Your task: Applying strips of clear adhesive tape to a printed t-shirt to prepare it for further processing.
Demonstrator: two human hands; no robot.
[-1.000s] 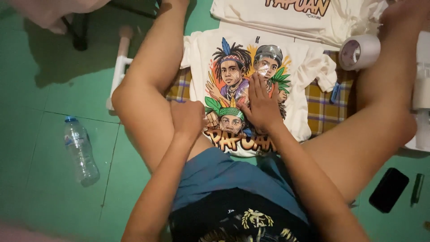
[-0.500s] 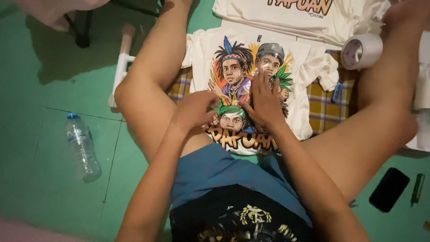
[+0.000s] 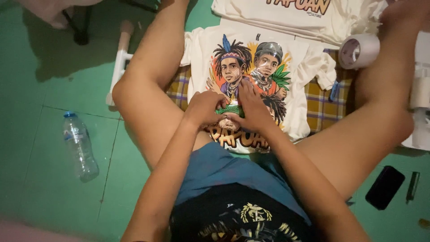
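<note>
The person sits on a green tiled floor (image 3: 53, 148) with both bare legs spread. Between the legs a yellow checked cloth (image 3: 320, 105) is laid, and on it lies a cream cotton T-shirt with a colourful print of three faces (image 3: 268, 62). A second cream printed T-shirt (image 3: 291, 18) lies just above it. A clear plastic water bottle with a blue cap (image 3: 79, 145) lies on the floor at the left; a white roll of tape (image 3: 359, 50) is near the right knee, and a black phone (image 3: 384, 187) is at the lower right.

Compared with one second ago, both hands have moved a little higher on the print and closer together.

The left hand (image 3: 204, 107) and the right hand (image 3: 253, 107) press with bent fingers on the lowest face of the print, grasping nothing. The shirt is flat, its sleeves spread out.
</note>
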